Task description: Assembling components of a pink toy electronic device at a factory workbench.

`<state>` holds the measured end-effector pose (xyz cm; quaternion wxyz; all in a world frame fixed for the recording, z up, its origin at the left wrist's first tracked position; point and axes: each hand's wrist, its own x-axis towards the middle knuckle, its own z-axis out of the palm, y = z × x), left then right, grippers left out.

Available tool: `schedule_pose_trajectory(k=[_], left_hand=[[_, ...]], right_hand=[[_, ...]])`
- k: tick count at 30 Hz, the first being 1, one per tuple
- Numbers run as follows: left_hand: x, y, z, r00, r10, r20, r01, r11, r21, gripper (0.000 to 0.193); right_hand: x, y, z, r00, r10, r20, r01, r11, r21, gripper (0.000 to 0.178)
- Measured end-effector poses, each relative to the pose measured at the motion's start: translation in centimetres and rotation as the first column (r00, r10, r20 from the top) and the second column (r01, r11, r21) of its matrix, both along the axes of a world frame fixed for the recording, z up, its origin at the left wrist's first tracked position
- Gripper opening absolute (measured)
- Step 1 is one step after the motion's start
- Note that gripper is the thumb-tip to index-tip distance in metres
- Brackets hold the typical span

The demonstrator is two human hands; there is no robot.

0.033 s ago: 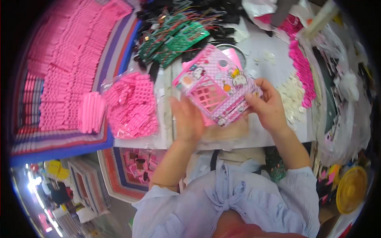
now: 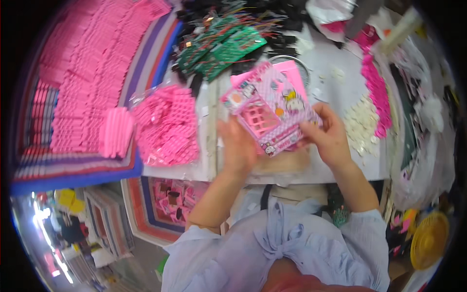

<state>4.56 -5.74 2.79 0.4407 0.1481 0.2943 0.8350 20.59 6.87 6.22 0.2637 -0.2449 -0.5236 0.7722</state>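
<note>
A pink-and-white checked printed sheet (image 2: 287,127) with cartoon figures and a rectangular window is tilted over the table in front of me. My right hand (image 2: 328,134) pinches its lower right corner between thumb and fingers. Behind the sheet, a plain pink plastic panel (image 2: 294,75) shows along the upper edge and through the window. Close to the sheet's left lower edge is my left hand (image 2: 238,151), its fingers stretched out and slightly blurred. Whether it touches the sheet I cannot tell.
Green circuit boards (image 2: 238,46) with wires lie at the back. On the left are a bag of pink keypads (image 2: 168,129) and a striped crate (image 2: 151,63) of stacked pink parts. White pieces (image 2: 361,124) and magenta pieces (image 2: 374,90) lie right. A yellow basket (image 2: 429,241) is lower right.
The sheet has shifted slightly down and right, and more of the pink panel shows above it. My left hand has moved slightly right. The whole view has shifted a little too.
</note>
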Motion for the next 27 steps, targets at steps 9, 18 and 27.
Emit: schedule_pose_trajectory(k=[9, 18, 27], left_hand=[[-0.8, -0.4, -0.1, 0.959, -0.002, -0.282, -0.083, 0.953, -0.291, 0.043], [-0.7, -0.2, -1.0, 0.227, -0.090, -0.970, -0.584, 0.784, -0.210, 0.118], [-0.7, -0.5, -0.5, 0.341, -0.108, -0.934, -0.533, 0.796, -0.287, 0.116]], right_hand=[[-0.5, 0.7, -3.7, 1.000, -0.021, 0.001, 0.019, 0.944, 0.329, 0.055], [-2.0, -3.1, -3.4, 0.981, 0.043, -0.187, 0.010, 0.962, 0.274, 0.053], [-1.7, -2.2, -3.6, 0.988, 0.093, -0.122, -0.015, 0.851, 0.525, 0.069]])
